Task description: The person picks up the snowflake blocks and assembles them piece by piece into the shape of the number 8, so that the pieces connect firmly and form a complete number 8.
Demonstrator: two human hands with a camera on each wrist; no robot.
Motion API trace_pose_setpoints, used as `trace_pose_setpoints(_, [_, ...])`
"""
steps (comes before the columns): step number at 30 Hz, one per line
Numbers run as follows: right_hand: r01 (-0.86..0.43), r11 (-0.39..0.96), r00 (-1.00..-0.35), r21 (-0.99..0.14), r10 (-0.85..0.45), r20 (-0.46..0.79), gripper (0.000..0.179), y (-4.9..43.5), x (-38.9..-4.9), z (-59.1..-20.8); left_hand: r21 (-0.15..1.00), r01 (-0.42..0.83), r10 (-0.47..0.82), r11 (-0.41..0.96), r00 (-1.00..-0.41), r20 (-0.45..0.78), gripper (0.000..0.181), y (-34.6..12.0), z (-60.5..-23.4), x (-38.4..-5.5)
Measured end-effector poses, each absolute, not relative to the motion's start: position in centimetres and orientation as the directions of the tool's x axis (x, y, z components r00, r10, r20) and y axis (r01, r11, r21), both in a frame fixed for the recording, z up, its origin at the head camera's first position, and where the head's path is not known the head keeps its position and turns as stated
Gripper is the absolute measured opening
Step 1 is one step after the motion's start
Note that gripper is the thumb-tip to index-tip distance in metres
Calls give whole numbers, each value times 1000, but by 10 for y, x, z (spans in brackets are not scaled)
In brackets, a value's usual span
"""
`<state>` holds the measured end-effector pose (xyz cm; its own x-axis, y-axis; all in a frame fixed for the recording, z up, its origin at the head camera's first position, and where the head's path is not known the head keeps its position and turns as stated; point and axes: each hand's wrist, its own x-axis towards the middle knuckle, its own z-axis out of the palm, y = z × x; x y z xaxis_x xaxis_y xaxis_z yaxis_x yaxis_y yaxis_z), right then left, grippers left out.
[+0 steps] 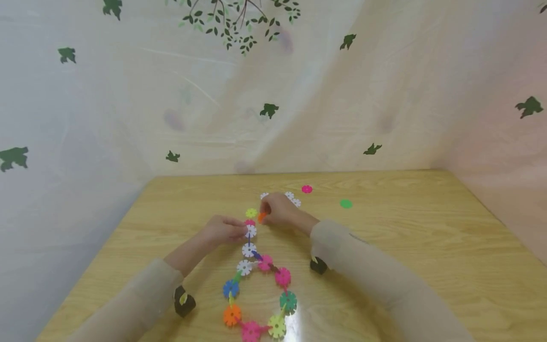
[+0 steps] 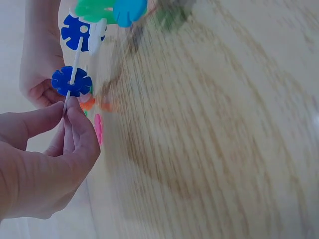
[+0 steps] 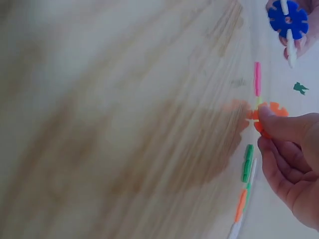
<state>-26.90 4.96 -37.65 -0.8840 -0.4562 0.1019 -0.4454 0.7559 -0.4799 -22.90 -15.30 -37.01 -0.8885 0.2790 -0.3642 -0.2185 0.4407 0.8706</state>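
A chain of interlocking flower-shaped plastic discs (image 1: 283,276) lies on the table in the head view, its near part forming a ring and its far part a short line of white and blue pieces. At the far end of that line, my left hand (image 1: 224,229) pinches a white disc (image 2: 66,106), seen edge-on and slotted to a blue disc (image 2: 72,81) in the left wrist view. To its right, my right hand (image 1: 279,209) holds an orange disc (image 3: 279,109) between thumb and fingers. The orange disc is apart from the chain; fingers cover part of it.
Just beyond my hands are loose yellow (image 1: 251,213) and pink discs (image 1: 249,222). White discs (image 1: 289,195) lie behind my right hand, with another pink disc (image 1: 306,189) and a green disc (image 1: 345,203) farther right. A pale curtain (image 1: 307,142) hangs behind the wooden table (image 1: 406,237).
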Motion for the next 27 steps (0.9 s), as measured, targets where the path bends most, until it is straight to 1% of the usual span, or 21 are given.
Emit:
trace_pose_setpoints(5, [-451,696,-880,-559,-452,148,15,54,-265,-379,865,-251,270,434,-880,-391,28,-152,-369,-228])
trace_pose_setpoints(11, [-483,663,-863,-572,-471,184,14,59,-260,-379,881,-243,299,407,-876,-379,29,-152,-369,-228])
trace_pose_setpoints(16, [-453,655,-874,-605,-462,153,8,65,-255,-382,875,-231,307,425,-873,-379,28,-150,-370,-228])
trace_pose_setpoints(19, [-415,622,-883,-664,-452,128,7,68,-251,-383,866,-234,301,441,-871,-389,28,-149,-369,-227])
trace_pose_setpoints(23, [-369,575,-891,-730,-441,104,8,71,-246,-383,858,-245,291,452,-869,-401,27,-148,-369,-226])
trace_pose_setpoints(27, [-344,540,-894,-768,-440,91,9,71,-243,-382,860,-236,294,452,-871,-393,29,-146,-370,-226])
